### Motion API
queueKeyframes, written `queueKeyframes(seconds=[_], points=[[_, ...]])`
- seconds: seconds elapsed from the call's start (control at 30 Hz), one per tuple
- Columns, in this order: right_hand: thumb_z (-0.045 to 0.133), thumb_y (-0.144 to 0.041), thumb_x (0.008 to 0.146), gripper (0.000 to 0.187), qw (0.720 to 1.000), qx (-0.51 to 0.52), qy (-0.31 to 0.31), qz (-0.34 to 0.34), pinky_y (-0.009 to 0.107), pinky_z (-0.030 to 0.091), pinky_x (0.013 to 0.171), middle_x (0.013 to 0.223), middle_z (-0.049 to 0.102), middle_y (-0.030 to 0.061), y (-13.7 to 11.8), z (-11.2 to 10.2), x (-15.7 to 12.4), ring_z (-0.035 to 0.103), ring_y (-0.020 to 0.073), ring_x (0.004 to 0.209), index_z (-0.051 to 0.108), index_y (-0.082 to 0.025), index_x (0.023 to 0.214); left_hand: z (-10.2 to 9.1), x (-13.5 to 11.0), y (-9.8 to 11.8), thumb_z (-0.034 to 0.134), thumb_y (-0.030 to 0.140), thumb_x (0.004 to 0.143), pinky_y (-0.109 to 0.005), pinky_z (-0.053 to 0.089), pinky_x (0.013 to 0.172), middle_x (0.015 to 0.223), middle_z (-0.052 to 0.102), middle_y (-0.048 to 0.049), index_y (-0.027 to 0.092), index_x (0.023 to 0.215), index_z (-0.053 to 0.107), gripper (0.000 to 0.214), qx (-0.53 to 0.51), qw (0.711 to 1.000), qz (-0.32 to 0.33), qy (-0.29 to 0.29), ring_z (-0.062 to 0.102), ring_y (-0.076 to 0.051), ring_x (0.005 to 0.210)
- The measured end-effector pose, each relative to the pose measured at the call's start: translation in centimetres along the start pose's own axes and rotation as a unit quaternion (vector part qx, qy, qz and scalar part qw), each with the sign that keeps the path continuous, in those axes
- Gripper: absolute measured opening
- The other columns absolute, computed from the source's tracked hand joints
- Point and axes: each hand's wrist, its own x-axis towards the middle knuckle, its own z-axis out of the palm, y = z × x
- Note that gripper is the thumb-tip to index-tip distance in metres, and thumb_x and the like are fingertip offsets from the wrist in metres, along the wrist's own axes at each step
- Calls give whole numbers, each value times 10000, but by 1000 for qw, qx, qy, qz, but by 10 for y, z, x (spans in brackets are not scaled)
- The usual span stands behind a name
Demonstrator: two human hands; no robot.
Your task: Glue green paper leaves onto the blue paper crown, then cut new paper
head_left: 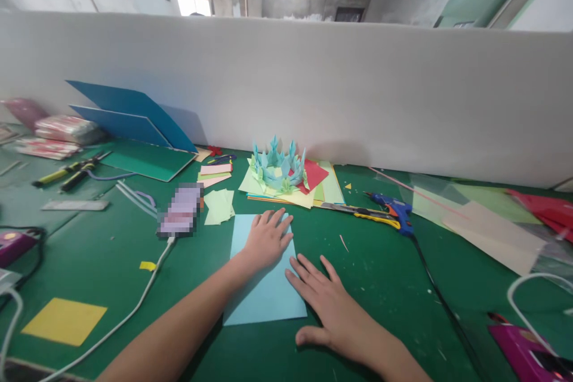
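A light blue sheet of paper (268, 292) lies flat on the green table (380, 274) in front of me. My left hand (267, 239) rests palm down on the sheet's upper part, fingers stretched out. My right hand (326, 304) lies flat at the sheet's right edge, fingertips on the paper, fingers spread. Neither hand holds anything. Beyond the sheet stands a spiky folded paper crown (278, 168) in pale blue and green on a stack of coloured papers (320, 182).
A blue glue gun (396, 212) and a yellow utility knife (358, 212) lie right of the stack. Small pale green paper squares (219, 206), a pixelated object (181, 210) with a white cable, a yellow square (65, 321) and blue boards (134, 113) sit to the left. A white partition (358, 89) closes the back.
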Motion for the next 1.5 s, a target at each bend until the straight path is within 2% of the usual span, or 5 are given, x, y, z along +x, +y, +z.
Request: queueKeyframes(seconds=[0.27, 0.47, 0.67, 1.0, 1.5], points=[[517, -543, 841, 344, 996, 25, 65, -55, 561, 56, 1110, 1036, 718, 8, -10, -22, -22, 517, 262, 1186, 678, -301, 1023, -3, -7, -4, 428, 332, 900, -472, 403, 937, 1373, 506, -84, 214, 1261, 527, 392, 9, 998, -62, 6, 484, -310, 1173], [469, -234, 891, 287, 926, -166, 312, 133, 439, 379, 990, 1174, 643, 109, 65, -53, 6, 561, 245, 1105, 613, -168, 1130, -16, -13, 0, 355, 225, 919, -449, 401, 964, 1253, 564, -151, 132, 1114, 580, 312, -45, 998, -45, -4, 514, -282, 1144], [382, 25, 767, 395, 879, -265, 315, 239, 409, 462, 821, 1050, 661, 202, 119, -53, 24, 602, 299, 956, 610, -54, 1079, -33, -45, 6, 466, 682, 755, -545, 316, 1047, 1457, 376, -148, 195, 1313, 455, 740, -140, 971, 123, -152, 273, -387, 1353], [348, -72, 842, 318, 876, -238, 365, 206, 378, 467, 747, 1021, 645, 156, 112, -49, 19, 618, 263, 869, 555, -129, 1075, -23, -34, -3, 455, 647, 786, -558, 236, 1093, 1465, 337, -203, 138, 1335, 412, 750, -150, 983, 11, -110, 242, -347, 1375], [325, -417, 913, 394, 884, 396, 196, 153, 393, 506, 819, 1033, 664, 95, 41, -32, 0, 653, 203, 878, 440, -200, 1221, -40, -46, -13, 662, 601, 638, -598, 158, 1098, 1517, 211, -196, 156, 1385, 355, 922, -188, 960, 73, -194, 112, -391, 1395]])
